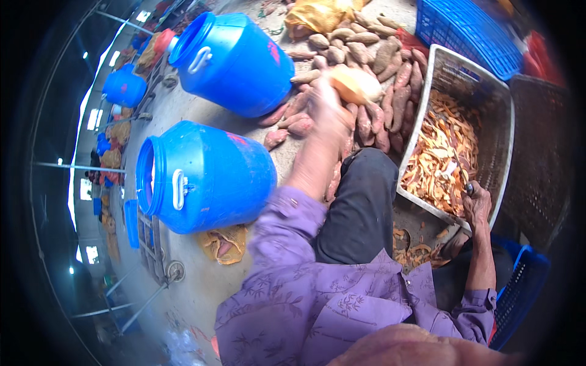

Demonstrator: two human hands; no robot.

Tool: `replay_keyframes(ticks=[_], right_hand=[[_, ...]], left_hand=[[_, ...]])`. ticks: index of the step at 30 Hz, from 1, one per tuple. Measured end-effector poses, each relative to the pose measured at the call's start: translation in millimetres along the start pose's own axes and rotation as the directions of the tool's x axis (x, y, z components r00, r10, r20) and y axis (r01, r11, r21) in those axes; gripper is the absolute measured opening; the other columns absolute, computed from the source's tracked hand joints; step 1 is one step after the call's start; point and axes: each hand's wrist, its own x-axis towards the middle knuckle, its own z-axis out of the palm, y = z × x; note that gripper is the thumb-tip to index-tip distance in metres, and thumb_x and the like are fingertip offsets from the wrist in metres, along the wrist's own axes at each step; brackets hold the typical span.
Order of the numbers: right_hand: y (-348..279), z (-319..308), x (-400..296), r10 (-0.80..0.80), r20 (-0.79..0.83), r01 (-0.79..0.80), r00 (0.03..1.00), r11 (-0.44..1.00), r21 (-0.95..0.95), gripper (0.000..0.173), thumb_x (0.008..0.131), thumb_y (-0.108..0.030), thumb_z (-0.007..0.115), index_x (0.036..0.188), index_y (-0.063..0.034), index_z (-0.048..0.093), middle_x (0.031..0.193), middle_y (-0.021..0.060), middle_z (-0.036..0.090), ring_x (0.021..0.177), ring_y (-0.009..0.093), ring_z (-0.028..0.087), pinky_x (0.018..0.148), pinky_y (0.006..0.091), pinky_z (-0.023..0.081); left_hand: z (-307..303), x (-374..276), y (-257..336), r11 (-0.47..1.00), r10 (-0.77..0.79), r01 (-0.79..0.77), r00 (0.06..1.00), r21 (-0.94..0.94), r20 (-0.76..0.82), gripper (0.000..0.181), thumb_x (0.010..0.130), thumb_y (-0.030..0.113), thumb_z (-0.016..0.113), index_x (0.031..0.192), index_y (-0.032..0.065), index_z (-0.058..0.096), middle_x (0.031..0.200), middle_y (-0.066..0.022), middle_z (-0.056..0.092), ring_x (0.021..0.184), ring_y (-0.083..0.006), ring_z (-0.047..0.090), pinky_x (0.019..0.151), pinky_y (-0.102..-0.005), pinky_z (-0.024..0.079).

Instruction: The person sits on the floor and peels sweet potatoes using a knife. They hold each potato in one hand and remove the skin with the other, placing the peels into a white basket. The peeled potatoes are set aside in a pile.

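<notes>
My left hand [327, 98], blurred by motion, reaches over the pile of sweet potatoes [400, 105]. Right beside its fingers is a peeled, pale orange sweet potato [355, 86]; the blur hides whether the fingers hold it. Over the near end of a grey plastic crate [507, 137], my right hand [477, 201] is closed round the handle of a tool, probably a peeler or knife, whose blade cannot be made out clearly. Inside the crate lies a heap of orange and brown peelings [442, 160].
Two blue plastic barrels [236, 64] [215, 178] lean or lie at the left. A yellow mesh sack [320, 16] is beyond the pile, with a blue basket [471, 34] at the upper right. Peelings [416, 251] litter the floor by my legs. A wheeled metal cart [153, 247] stands farther left.
</notes>
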Motion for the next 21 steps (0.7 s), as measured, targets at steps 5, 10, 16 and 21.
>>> replay_keyframes(ticks=[5,10,16,21], right_hand=[[-7.1,10.5,11.8,-0.062,0.056,0.064,0.996,0.998,-0.027,0.021,0.076,-0.021,0.065,0.075,-0.0022,0.054,0.065,0.0235,0.057,0.068,0.043,0.058,0.057,0.0473,0.043],[-2.2,27.7,28.9,-0.102,0.091,0.104,0.991,0.994,-0.026,0.016,0.069,-0.015,0.059,0.076,-0.0018,0.055,0.068,0.0253,0.055,0.068,0.044,0.056,0.058,0.0469,0.043],[-5.9,-18.4,20.9,0.078,0.110,-0.083,0.991,0.996,0.042,0.026,0.075,-0.023,0.068,0.093,-0.0048,0.065,0.076,0.0198,0.063,0.072,0.032,0.063,0.064,0.0384,0.047],[10.0,-114.3,-2.8,0.197,-0.210,-0.189,0.958,0.980,0.056,0.041,0.078,-0.035,0.065,0.106,-0.0055,0.063,0.086,0.0111,0.065,0.076,0.023,0.062,0.071,0.0338,0.048]], left_hand=[[23.7,73.5,241.1,0.651,0.759,-0.752,0.644,-0.099,0.096,0.041,0.092,0.029,0.043,0.106,-0.0101,0.047,0.092,-0.0177,0.062,0.079,-0.0276,0.065,0.069,-0.0336,0.057],[-24.1,105.5,239.2,0.822,0.454,-0.532,0.827,0.201,0.332,0.035,0.089,0.017,0.048,0.104,-0.0138,0.044,0.085,-0.0264,0.063,0.076,-0.0386,0.066,0.070,-0.0438,0.057],[-178.9,29.8,12.4,0.735,0.100,-0.082,0.995,0.674,0.012,0.015,0.083,0.012,0.061,0.090,-0.0007,0.059,0.078,-0.0113,0.062,0.061,-0.0210,0.061,0.052,-0.0303,0.054],[-257.2,-46.7,-46.2,0.678,-0.163,0.334,0.937,0.655,-0.309,0.017,0.081,0.013,0.065,0.096,0.0045,0.059,0.077,-0.0090,0.064,0.059,-0.0171,0.062,0.051,-0.0301,0.053]])
